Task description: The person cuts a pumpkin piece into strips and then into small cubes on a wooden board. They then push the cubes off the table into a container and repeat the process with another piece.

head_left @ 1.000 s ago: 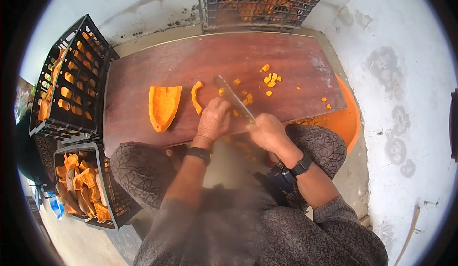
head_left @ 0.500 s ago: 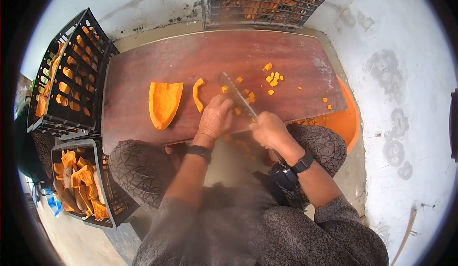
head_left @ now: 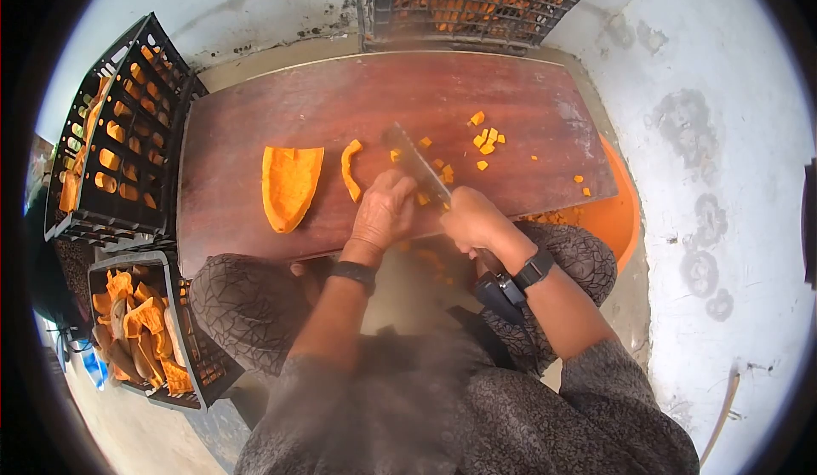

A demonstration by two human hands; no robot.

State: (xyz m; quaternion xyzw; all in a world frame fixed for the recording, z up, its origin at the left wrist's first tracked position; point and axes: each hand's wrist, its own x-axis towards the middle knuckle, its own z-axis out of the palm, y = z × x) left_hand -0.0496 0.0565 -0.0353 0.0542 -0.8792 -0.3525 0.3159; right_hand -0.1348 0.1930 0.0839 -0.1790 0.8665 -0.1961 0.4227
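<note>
My right hand [head_left: 477, 221] grips a knife [head_left: 419, 164], its blade slanting up and left over the reddish-brown board. Beside the blade, my left hand [head_left: 385, 208] is closed, fingertips bent down against a small piece of pumpkin [head_left: 395, 155] that they mostly cover. Cut pumpkin cubes [head_left: 447, 174] lie just right of the blade. Left of my hands are a curved pumpkin strip [head_left: 350, 171] and a large pumpkin wedge [head_left: 291, 187], both resting on the board. More cubes [head_left: 488, 141] are scattered toward the board's right side.
The board [head_left: 255, 117] spans above my knees. An orange basin [head_left: 628, 211] holding cut bits sits under its right edge. Black crates of pumpkin stand at the left [head_left: 115, 134], lower left [head_left: 194, 339] and back [head_left: 379, 7]. A white wall [head_left: 723, 160] rises at the right.
The knife and my right hand have shifted slightly up and left, the blade staying close to my left hand. My left hand keeps nearly the same place, and the wedge and strip lie as before.
</note>
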